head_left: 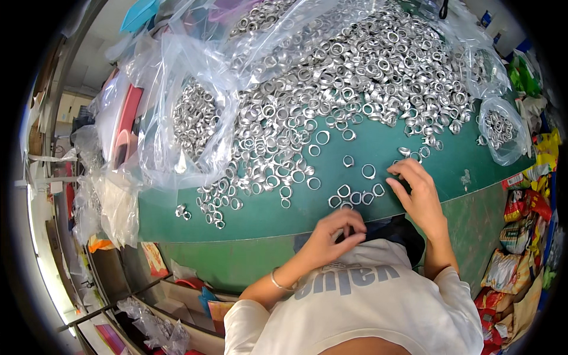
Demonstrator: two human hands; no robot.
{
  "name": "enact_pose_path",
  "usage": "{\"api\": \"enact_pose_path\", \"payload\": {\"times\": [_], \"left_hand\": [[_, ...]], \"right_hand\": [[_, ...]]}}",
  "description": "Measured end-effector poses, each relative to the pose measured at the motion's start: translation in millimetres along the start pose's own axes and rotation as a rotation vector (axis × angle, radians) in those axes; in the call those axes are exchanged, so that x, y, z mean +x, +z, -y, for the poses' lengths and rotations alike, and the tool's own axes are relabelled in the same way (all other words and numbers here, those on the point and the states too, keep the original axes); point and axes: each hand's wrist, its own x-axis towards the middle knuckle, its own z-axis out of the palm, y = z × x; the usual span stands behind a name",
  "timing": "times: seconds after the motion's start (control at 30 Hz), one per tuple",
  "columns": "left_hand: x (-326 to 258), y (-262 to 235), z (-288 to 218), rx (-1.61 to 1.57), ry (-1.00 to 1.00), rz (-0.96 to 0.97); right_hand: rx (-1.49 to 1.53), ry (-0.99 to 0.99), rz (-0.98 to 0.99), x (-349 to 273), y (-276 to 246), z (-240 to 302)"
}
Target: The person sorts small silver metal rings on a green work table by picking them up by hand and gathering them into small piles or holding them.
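Observation:
Many silver-coloured metal rings are heaped and spread across the green table. My left hand is over the near table edge, its fingers loosely curled and the thumb a little apart from them. No object shows in it. Just beyond its fingers, a small cluster of rings lies flat. My right hand hovers to the right of this cluster, thumb and index finger apart with nothing visible between them. A single ring lies left of its fingertips, and a few more rings lie just beyond it.
A clear plastic bag with rings inside lies at the left. A smaller clear bag of rings sits at the right edge. Colourful packages are stacked beside the table on the right. Shelving with boxes stands at the lower left.

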Motion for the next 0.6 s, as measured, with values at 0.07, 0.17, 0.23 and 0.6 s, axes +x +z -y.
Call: {"api": "enact_pose_path", "payload": {"times": [0.07,0.17,0.23,0.6], "left_hand": [[-17.6,-6.3,19.9,-0.285,-0.143,0.301],[-31.4,-0.4,39.4,-0.725,-0.593,0.224],[-32.9,5.6,68.4,-1.038,-0.646,0.098],[-18.0,24.5,108.4,-1.794,-0.39,0.343]], "right_hand": [[-0.075,-0.01,0.092,-6.7,3.8,-1.9],[0.008,0.086,0.233,-13.9,16.7,13.1],[0.066,0.093,0.291,-15.4,22.1,15.6],[0.051,-0.317,0.463,-15.6,56.6,18.7]]}}
